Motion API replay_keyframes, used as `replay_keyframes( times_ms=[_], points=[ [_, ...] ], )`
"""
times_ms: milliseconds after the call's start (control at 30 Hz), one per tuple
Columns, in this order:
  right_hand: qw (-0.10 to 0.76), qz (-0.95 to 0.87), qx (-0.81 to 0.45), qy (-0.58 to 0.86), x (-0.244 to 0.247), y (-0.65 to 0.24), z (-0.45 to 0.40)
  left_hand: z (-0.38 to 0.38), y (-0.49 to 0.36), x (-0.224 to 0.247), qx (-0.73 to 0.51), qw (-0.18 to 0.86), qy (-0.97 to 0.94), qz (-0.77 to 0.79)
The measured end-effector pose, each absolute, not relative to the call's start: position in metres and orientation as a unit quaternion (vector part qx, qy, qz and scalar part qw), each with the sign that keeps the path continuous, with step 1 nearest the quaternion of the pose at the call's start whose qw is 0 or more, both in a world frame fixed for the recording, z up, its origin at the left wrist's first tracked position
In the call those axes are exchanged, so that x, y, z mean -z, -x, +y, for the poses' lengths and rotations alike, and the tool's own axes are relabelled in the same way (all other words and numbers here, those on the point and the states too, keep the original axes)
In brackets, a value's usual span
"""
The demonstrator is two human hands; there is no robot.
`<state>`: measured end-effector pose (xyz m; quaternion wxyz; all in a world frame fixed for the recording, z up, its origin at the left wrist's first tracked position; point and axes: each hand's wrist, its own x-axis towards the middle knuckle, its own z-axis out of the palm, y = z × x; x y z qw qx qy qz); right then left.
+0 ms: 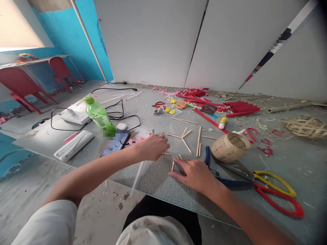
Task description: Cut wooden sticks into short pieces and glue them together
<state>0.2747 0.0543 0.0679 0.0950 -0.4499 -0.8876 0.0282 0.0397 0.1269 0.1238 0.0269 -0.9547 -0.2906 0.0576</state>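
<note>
My left hand (154, 147) hovers or rests over the table left of centre, its fingers curled near the end of a short thin stick (166, 153); whether it grips anything is hidden. Closer to the front edge, my right hand (193, 173) has thumb and forefinger apart, around a short stick (173, 166) lying on the table. Beyond both hands, several sticks (183, 137) form a branching shape. Two longer upright-pointing sticks (198, 142) lie side by side to its right. Another stick (209, 137) points towards the bamboo cup.
Pliers with blue handles (207, 156), scissors (277, 200) and a bamboo cup (230, 148) are at the right. A green bottle (99, 116), phone (117, 143) and white power bank (74, 145) lie left. Red strips (241, 108) and a glue stick (222, 123) are farther back.
</note>
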Motion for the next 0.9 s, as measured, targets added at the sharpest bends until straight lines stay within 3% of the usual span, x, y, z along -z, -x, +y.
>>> replay_keyframes(
  times_ms=[467,900],
  points=[
    [0.093,-0.867,-0.114,0.477,-0.070,-0.275,0.050,0.125,-0.079,-0.142,-0.159,-0.020,0.919,-0.361],
    [0.162,-0.870,-0.133,0.446,-0.060,-0.272,0.049,0.086,-0.036,-0.126,-0.050,-0.126,0.930,-0.341]
  ],
)
